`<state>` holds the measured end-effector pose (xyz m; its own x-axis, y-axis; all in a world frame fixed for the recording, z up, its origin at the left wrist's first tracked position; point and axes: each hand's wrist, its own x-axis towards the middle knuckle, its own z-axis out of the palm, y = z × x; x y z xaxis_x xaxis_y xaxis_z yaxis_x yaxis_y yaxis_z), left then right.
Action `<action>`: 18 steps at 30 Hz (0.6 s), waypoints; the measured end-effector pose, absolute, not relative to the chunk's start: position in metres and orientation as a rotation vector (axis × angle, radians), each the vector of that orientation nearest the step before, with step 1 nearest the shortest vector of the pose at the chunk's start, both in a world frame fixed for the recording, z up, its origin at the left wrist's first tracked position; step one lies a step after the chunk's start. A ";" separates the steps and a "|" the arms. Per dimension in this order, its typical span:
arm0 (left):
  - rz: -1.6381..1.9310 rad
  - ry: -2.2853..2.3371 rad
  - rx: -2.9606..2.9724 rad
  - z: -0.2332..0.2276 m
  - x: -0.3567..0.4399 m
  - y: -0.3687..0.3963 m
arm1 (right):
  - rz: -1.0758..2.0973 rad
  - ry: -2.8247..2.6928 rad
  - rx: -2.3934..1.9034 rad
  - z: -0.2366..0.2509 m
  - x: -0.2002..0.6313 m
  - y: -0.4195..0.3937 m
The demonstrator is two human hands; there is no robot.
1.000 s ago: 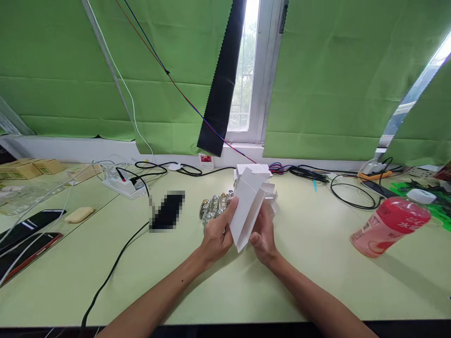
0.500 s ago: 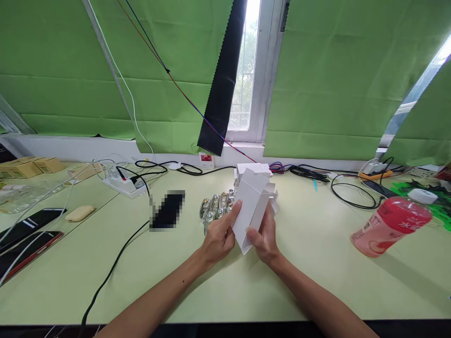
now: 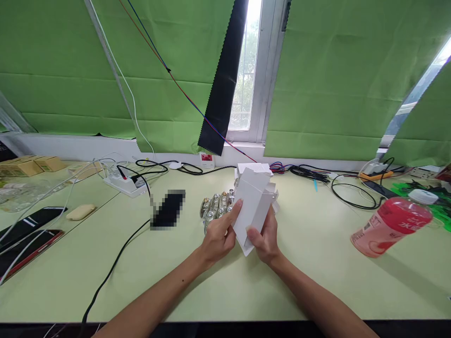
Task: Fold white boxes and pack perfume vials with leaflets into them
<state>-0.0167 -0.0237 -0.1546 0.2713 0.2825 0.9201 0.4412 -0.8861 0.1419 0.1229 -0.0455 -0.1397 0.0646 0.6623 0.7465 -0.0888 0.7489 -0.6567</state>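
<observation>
A white cardboard box (image 3: 251,199), long and narrow, is tilted between my two hands above the table. My left hand (image 3: 219,237) grips its left edge, thumb lying on the front panel. On the lower right side, my right hand (image 3: 266,237) clasps the box with the thumb near its pointed bottom corner; the other fingers are hidden behind. Shiny metal parts (image 3: 215,206) with round ends, several in a cluster, lie on the table just left of the box. More white cartons (image 3: 253,168) stand behind it, partly covered.
A pink-labelled drink bottle (image 3: 391,225) stands at right. Black cables (image 3: 310,172) run along the back. At left are a power strip (image 3: 125,184), phones (image 3: 31,249), a cream oval case (image 3: 81,212) and a blurred dark device (image 3: 168,210). The table's front edge (image 3: 225,321) lies below.
The box has turned very slightly in my hands, and its right side panel looks flatter and more in line with the front. Both hands keep their hold; the rest looks the same.
</observation>
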 end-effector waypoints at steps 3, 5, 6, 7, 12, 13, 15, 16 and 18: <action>-1.663 -0.634 -2.470 -0.148 -0.021 -0.023 | 0.613 -1.377 -0.481 -0.140 0.123 -0.047; -1.651 -0.575 -2.544 -0.143 -0.025 -0.022 | 0.617 -1.368 -0.459 -0.142 0.123 -0.047; -1.639 -0.549 -2.575 -0.141 -0.027 -0.021 | 0.612 -1.365 -0.451 -0.143 0.122 -0.047; -1.633 -0.521 -2.596 -0.140 -0.029 -0.021 | 0.601 -1.361 -0.446 -0.144 0.122 -0.047; -1.614 -0.463 -2.618 -0.137 -0.037 -0.016 | 0.503 -1.333 -0.477 -0.148 0.123 -0.044; -1.631 -0.464 -2.593 -0.137 -0.038 -0.015 | 0.480 -1.339 -0.495 -0.148 0.123 -0.044; -1.689 -0.485 -2.514 -0.137 -0.039 -0.014 | 0.423 -1.371 -0.526 -0.148 0.123 -0.042; -1.726 -0.497 -2.478 -0.138 -0.039 -0.014 | 0.392 -1.398 -0.535 -0.149 0.123 -0.041; -1.809 -0.507 -2.439 -0.138 -0.039 -0.015 | 0.330 -1.466 -0.538 -0.151 0.123 -0.040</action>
<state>-0.0390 -0.0148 -0.1380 0.2561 0.2241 0.9403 0.2977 -0.9438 0.1438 0.1233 -0.0401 -0.1506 0.0914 0.5245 0.8465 0.1109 0.8394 -0.5320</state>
